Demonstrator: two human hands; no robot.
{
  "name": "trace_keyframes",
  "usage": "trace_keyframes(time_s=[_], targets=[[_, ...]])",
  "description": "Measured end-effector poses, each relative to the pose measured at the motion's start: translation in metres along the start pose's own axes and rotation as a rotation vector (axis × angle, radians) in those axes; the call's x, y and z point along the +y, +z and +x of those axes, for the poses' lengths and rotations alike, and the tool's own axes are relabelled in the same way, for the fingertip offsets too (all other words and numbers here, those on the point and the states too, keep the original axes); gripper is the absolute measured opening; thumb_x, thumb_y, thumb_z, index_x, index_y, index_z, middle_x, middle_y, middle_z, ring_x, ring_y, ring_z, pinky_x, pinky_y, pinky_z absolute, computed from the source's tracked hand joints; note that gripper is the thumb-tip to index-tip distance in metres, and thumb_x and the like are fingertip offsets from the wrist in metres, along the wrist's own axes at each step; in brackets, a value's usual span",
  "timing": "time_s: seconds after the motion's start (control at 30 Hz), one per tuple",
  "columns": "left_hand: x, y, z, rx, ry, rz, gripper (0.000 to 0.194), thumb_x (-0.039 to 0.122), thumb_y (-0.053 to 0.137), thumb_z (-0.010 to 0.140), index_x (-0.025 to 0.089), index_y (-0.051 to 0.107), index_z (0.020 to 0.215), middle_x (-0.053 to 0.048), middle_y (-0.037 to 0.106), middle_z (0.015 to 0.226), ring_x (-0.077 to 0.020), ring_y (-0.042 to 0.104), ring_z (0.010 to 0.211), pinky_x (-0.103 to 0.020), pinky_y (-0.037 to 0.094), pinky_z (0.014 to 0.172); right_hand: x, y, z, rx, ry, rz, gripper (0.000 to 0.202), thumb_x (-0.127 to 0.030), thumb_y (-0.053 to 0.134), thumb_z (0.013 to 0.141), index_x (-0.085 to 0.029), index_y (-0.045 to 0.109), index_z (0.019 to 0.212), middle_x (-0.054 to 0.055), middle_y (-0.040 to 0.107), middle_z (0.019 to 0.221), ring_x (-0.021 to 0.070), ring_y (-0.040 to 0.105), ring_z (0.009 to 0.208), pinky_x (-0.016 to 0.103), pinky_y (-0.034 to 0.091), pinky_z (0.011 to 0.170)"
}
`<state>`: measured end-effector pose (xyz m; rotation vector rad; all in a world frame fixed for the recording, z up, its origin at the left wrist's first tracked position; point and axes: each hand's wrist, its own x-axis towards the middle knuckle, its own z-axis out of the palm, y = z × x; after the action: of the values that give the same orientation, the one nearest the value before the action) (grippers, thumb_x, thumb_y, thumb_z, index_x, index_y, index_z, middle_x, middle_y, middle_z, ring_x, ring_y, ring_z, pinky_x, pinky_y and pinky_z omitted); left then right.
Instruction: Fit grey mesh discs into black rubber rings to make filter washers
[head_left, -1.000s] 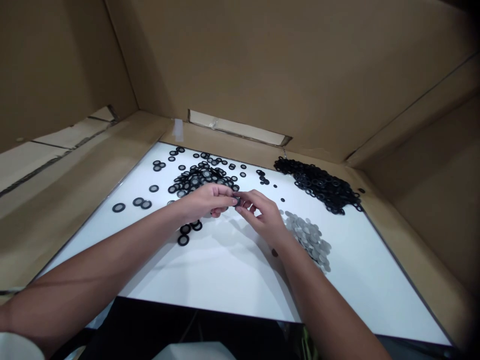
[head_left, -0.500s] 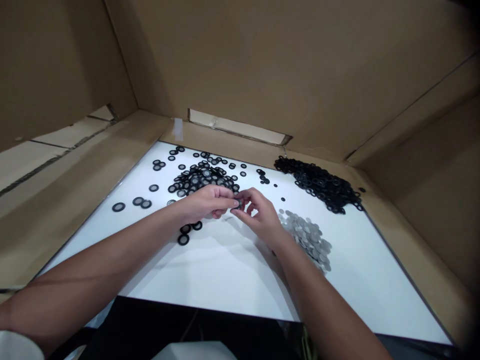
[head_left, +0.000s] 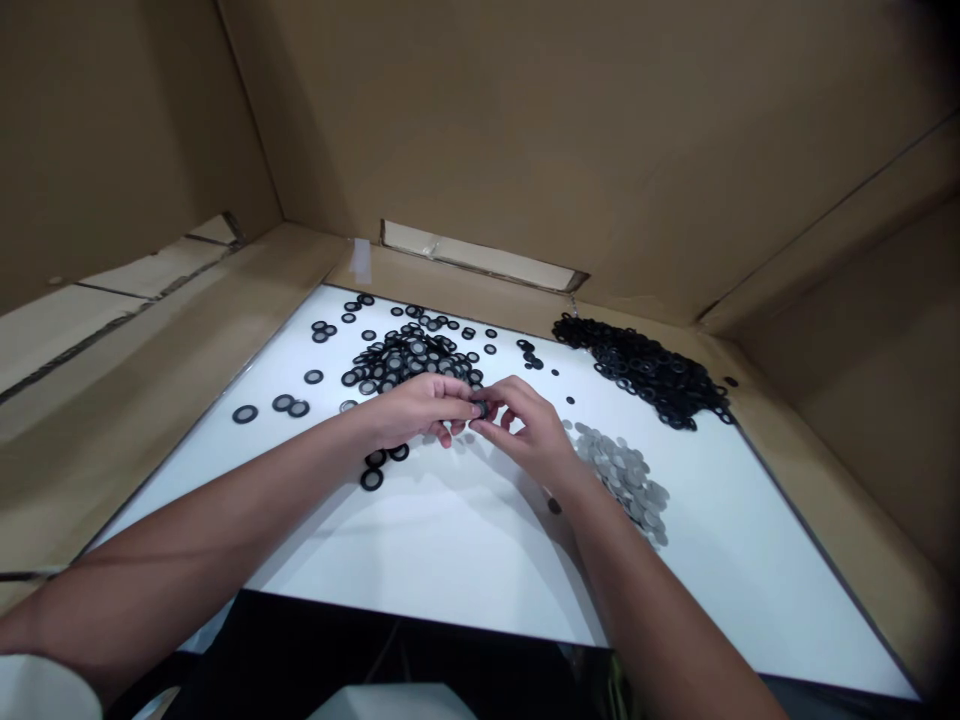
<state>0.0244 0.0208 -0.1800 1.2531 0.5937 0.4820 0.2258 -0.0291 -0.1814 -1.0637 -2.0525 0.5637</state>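
Note:
Between my two hands, above the middle of the white table, is a small black rubber ring (head_left: 481, 409). My left hand (head_left: 426, 405) pinches its left side between thumb and fingers. From the right, the thumb and fingertips of my right hand (head_left: 523, 422) close on the same ring. Fingers partly hide the ring, so whether a disc sits inside it I cannot tell. Just behind my left hand lies a heap of black rings with grey mesh centres (head_left: 409, 355). Beside my right wrist spreads a pile of loose grey discs (head_left: 619, 475).
At the back right is a mound of plain black rings (head_left: 652, 370). Several filled rings (head_left: 298, 408) lie scattered on the left of the white table (head_left: 420, 560). A dark disc (head_left: 554, 506) rests by my right forearm. Cardboard walls (head_left: 480, 130) enclose the back and sides.
Both hands stay together at the ring, with only small finger movements. The whole view has shifted slightly, so the scene sits a little further right.

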Motion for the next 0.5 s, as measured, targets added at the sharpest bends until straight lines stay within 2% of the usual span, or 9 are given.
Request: trace_keyframes(time_s=[0.13, 0.27, 0.43, 0.5], targets=[[-0.0002, -0.001, -0.0004, -0.009, -0.014, 0.009, 0.016, 0.03, 0.07, 0.085, 0.014, 0.067, 0.084, -0.003, 0.063, 0.079, -0.0123, 0.062, 0.071, -0.025, 0.055, 0.061, 0.0006, -0.0013, -0.0002, 0.009, -0.005, -0.016, 0.022, -0.035, 0.069, 0.087, -0.023, 0.063, 0.105, 0.005, 0.06, 0.096, 0.0158, 0.058, 0.079, 0.028, 0.052, 0.06], [-0.0013, -0.0005, 0.0006, 0.006, -0.006, 0.023, 0.017, 0.03, 0.071, 0.084, 0.014, 0.065, 0.08, -0.001, 0.063, 0.073, -0.0108, 0.061, 0.064, -0.024, 0.054, 0.059, -0.0004, 0.0004, 0.0002, -0.018, -0.008, -0.008, 0.023, -0.034, 0.07, 0.088, -0.023, 0.062, 0.106, 0.005, 0.06, 0.099, 0.0153, 0.058, 0.079, 0.027, 0.051, 0.059], [-0.0003, 0.0028, 0.0002, 0.017, 0.004, 0.084, 0.024, 0.031, 0.071, 0.084, 0.014, 0.06, 0.07, 0.002, 0.057, 0.06, -0.0063, 0.049, 0.049, -0.019, 0.039, 0.048, 0.0009, 0.0056, -0.0002, 0.026, 0.047, -0.036, 0.029, -0.036, 0.074, 0.083, -0.022, 0.055, 0.099, 0.003, 0.057, 0.095, 0.0158, 0.056, 0.077, 0.029, 0.05, 0.059], [0.0002, 0.0026, -0.0003, 0.027, -0.008, 0.088, 0.025, 0.032, 0.071, 0.083, 0.015, 0.06, 0.07, 0.002, 0.055, 0.058, -0.0051, 0.044, 0.047, -0.018, 0.033, 0.046, 0.0008, 0.0035, -0.0005, 0.006, 0.067, 0.004, 0.037, -0.037, 0.077, 0.079, -0.023, 0.054, 0.105, 0.004, 0.057, 0.098, 0.0166, 0.057, 0.081, 0.029, 0.051, 0.06]])
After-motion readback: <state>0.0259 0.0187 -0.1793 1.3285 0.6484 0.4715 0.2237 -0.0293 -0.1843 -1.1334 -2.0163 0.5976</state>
